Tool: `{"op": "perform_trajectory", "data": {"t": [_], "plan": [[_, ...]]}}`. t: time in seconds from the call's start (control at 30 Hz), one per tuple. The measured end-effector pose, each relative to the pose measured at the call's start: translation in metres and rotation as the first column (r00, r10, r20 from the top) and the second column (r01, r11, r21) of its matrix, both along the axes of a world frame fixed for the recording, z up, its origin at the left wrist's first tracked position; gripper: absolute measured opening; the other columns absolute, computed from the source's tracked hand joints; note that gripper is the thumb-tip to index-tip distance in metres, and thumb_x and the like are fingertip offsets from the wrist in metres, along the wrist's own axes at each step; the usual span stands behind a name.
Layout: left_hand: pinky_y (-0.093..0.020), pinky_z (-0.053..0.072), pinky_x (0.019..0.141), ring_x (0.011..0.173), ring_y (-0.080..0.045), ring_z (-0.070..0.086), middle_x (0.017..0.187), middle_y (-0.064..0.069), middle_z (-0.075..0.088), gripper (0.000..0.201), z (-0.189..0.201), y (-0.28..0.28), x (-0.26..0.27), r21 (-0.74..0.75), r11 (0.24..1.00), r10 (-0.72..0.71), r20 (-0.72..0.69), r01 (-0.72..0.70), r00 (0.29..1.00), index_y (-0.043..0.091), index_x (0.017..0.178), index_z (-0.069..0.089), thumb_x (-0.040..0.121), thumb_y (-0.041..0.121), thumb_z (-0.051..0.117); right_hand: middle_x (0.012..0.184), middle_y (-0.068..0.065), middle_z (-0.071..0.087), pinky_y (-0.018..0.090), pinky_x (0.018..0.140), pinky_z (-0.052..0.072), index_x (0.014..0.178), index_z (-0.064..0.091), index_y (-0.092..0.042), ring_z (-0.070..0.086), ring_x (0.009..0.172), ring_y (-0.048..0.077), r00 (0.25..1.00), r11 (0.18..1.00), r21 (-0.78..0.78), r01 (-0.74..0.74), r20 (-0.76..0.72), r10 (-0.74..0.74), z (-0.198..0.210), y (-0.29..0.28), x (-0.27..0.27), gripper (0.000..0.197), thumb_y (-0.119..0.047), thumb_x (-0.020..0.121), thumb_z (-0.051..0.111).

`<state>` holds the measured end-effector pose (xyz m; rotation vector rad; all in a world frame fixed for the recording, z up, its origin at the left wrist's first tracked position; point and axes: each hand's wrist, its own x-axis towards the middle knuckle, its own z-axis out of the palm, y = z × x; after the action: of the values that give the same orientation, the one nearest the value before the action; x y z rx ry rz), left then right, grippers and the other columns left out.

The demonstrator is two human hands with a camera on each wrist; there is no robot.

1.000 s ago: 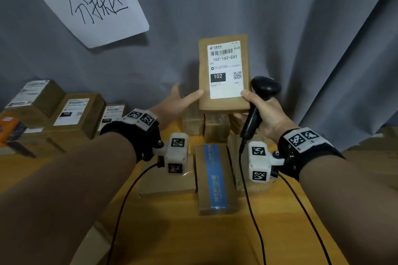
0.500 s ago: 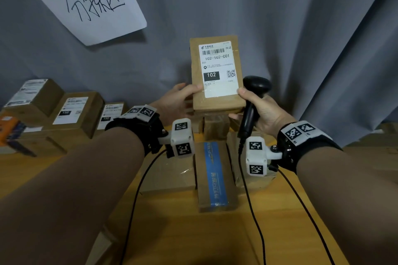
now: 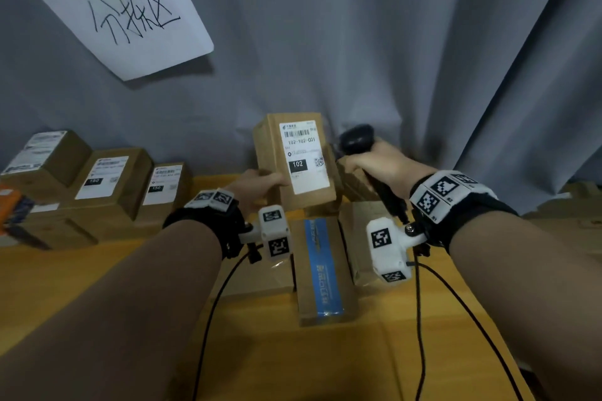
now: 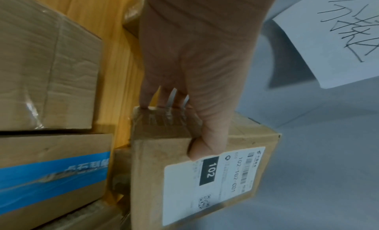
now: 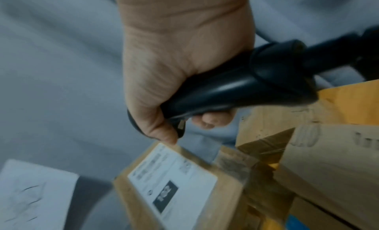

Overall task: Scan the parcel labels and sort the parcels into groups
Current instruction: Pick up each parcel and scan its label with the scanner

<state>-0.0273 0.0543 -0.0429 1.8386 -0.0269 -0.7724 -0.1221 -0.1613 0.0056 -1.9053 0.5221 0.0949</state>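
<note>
Holding up the 102 parcel, left hand clamped on its lower corner.
Right hand beside it, fist wrapped around the black scanner, clear of the box.

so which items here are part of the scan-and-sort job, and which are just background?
In play:
- parcel labelled 102, held by left hand
- scanner, gripped by right hand
- sorted boxes labelled 150
- blue-taped parcel waiting on table

Background:
- handwritten paper sign
- grey curtain
</note>
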Motion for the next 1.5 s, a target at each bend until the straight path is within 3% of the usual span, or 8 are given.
{"op": "perform_trajectory", "data": {"t": [0.17,0.27,0.37,0.5,0.73,1.2,1.33,1.5], "plan": [[-0.031,0.05,0.081,0.103,-0.015,0.061,0.11,0.002,0.066,0.025,-0.011,-0.005,-0.011,-0.098,0.995,0.022,-0.011,-0.023,1.0,0.017,0.112,0.061,0.09,0.028,0.065,0.067,0.008,0.058,0.029,0.057,0.046,0.098,0.065,-0.001,0.054,0.057,0.019,0.964,0.944,0.328,0.025,0.241,-0.11,0.013,0.016,-0.002,0.022,-0.015,0.083,0.074],[-0.022,0.05,0.065,0.091,-0.007,0.062,0.1,0.007,0.068,0.006,-0.01,-0.006,-0.012,-0.138,0.99,0.022,-0.008,-0.023,1.0,0.022,0.098,0.06,0.092,0.024,0.063,0.066,0.009,0.057,0.03,0.057,0.045,0.093,0.066,0.002,0.053,0.056,0.02,0.962,0.961,0.258,0.096,0.223,-0.156,0.017,0.015,-0.004,0.018,-0.011,0.081,0.071],[-0.015,0.051,0.05,0.081,-0.004,0.065,0.096,0.006,0.069,0.012,-0.008,-0.005,-0.011,-0.158,0.987,0.043,0.045,-0.035,0.998,0.015,0.103,0.063,0.091,0.018,0.064,0.064,0.011,0.057,0.028,0.051,0.046,0.084,0.064,0.002,0.052,0.05,0.019,0.967,0.985,0.138,0.106,0.214,-0.135,0.025,0.016,-0.004,0.012,-0.01,0.085,0.067],[-0.019,0.052,0.058,0.095,-0.011,0.066,0.116,-0.001,0.068,0.044,-0.009,-0.001,-0.006,-0.137,0.99,0.05,0.099,-0.037,0.994,0.01,0.125,0.059,0.086,0.025,0.071,0.062,0.009,0.061,0.027,0.049,0.049,0.082,0.065,-0.002,0.055,0.051,0.018,0.975,0.994,0.052,0.094,0.199,-0.103,0.032,0.022,-0.003,0.016,-0.017,0.087,0.069],[-0.026,0.051,0.068,0.1,-0.016,0.064,0.118,-0.004,0.066,0.044,-0.012,0.004,-0.002,-0.125,0.992,0.048,0.098,-0.035,0.994,0.01,0.124,0.057,0.085,0.024,0.071,0.062,0.007,0.06,0.025,0.051,0.05,0.079,0.064,-0.007,0.056,0.053,0.017,0.979,0.992,-0.008,0.123,0.164,-0.12,0.033,0.027,-0.002,0.013,-0.017,0.087,0.067],[-0.023,0.045,0.062,0.089,-0.008,0.059,0.105,0.003,0.064,0.029,-0.019,0.001,-0.003,-0.145,0.986,0.097,0.072,-0.086,0.993,0.017,0.112,0.056,0.087,0.026,0.069,0.054,0.007,0.058,0.031,0.054,0.05,0.067,0.064,-0.005,0.055,0.048,0.02,0.941,0.968,0.055,0.244,0.229,-0.25,0.01,0.033,-0.011,0.021,-0.016,0.085,0.067],[-0.029,0.049,0.077,0.102,-0.015,0.06,0.111,0.003,0.064,0.039,-0.02,0.0,-0.005,-0.147,0.986,0.08,0.024,-0.076,0.997,0.016,0.12,0.054,0.087,0.033,0.068,0.058,0.009,0.061,0.035,0.061,0.054,0.076,0.068,0.004,0.058,0.052,0.021,0.942,0.961,0.022,0.274,0.194,-0.273,-0.017,0.041,-0.018,0.023,-0.017,0.086,0.067],[-0.036,0.049,0.092,0.11,-0.018,0.058,0.116,0.001,0.063,0.045,-0.021,-0.001,-0.007,-0.128,0.99,0.063,0.015,-0.061,0.998,0.016,0.122,0.053,0.086,0.036,0.069,0.055,0.006,0.06,0.026,0.051,0.051,0.071,0.066,-0.003,0.056,0.046,0.014,0.954,0.967,0.018,0.254,0.163,-0.254,-0.027,0.048,-0.02,0.02,-0.018,0.085,0.067]]}}
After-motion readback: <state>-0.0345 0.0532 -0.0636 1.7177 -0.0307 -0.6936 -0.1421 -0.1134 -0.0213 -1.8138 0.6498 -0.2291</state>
